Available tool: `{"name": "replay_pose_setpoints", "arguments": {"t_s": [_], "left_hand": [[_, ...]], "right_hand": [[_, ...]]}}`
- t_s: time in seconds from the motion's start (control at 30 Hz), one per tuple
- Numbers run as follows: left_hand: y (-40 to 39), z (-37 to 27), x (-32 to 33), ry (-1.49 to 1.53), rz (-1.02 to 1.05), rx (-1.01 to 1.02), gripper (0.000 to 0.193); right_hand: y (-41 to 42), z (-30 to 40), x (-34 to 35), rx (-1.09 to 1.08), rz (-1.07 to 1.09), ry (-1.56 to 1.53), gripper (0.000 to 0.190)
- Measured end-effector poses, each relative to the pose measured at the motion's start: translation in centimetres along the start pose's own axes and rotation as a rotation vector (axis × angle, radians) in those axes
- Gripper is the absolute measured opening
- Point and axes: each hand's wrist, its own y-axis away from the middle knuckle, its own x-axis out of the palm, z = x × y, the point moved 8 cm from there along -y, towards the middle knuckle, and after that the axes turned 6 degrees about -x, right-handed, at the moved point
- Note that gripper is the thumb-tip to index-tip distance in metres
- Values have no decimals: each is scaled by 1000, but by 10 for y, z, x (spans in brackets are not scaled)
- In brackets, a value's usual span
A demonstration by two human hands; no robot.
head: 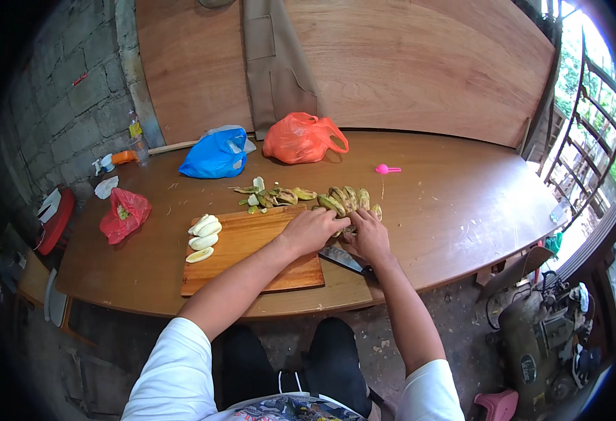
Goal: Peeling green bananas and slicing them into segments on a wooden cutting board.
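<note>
Both hands are at the near side of a bunch of bananas (343,198) on the wooden table. My left hand (312,229) grips a banana at the bunch's near left; my right hand (368,231) has its fingers curled on the bunch close by. Beneath the hands, a knife (342,258) lies just right of the wooden cutting board (260,263), its dark handle partly hidden by my right wrist. Several peeled bananas (203,242) rest along the board's left edge. Beyond the board is a heap of banana peels (281,197).
Toward the table's back are a blue plastic bag (215,155), an orange-red plastic bag (300,139) and a pink scoop (387,169). A red plastic bag (124,216) and an orange spray bottle (121,158) stand left. An air compressor (529,337) is on the floor at right.
</note>
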Motion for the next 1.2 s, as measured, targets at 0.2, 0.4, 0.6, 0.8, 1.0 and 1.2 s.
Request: {"name": "replay_pose_setpoints", "arguments": {"t_s": [0.2,0.4,0.6,0.8,1.0,1.2], "left_hand": [[-10,15,-22,-60,-104,200,49],[-8,71,19,267,126,-445,65],[28,99,91,1452,439,-1159,51],[10,100,65,1082,255,-878,40],[-7,38,-4,545,-83,-19,39],[-3,9,-3,3,-1,123,52]], "right_hand": [[-1,-10,4,-29,-46,1,34],[-3,-9,6,-40,-71,24,24],[-8,-7,11,-1,-32,35,23],[-5,-2,10,-53,-96,-2,23],[-10,-15,10,-27,-125,-11,24],[-9,-23,0,1,-41,-76,31]]}}
